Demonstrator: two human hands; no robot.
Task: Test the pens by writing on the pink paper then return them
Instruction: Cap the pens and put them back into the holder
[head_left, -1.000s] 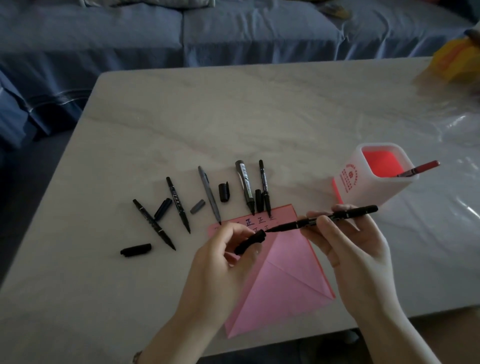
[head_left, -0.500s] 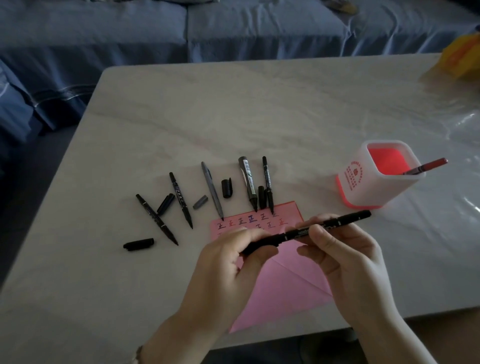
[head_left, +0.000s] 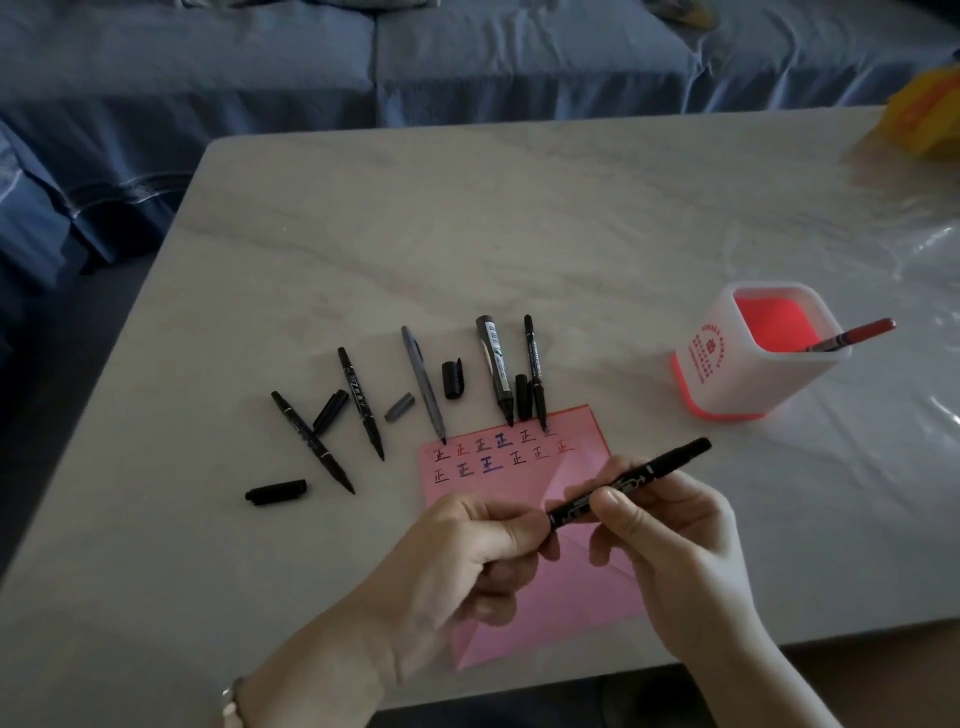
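The cap I held apart a second ago is now pushed onto the pen, both hands pinching it: left hand at the capped end, right hand mid-barrel. It hovers over the paper (tested, I'd judge), so next it goes right to the holder.

Your paper lies on the table at its near edge, with five uncapped pens and their loose caps fanned out on the tabletop just behind and to the left of it. Your left hand and right hand meet above the paper, sharing one pen between them. The pen holder stands to the right of the paper, farther back, with one pen leaning in it.
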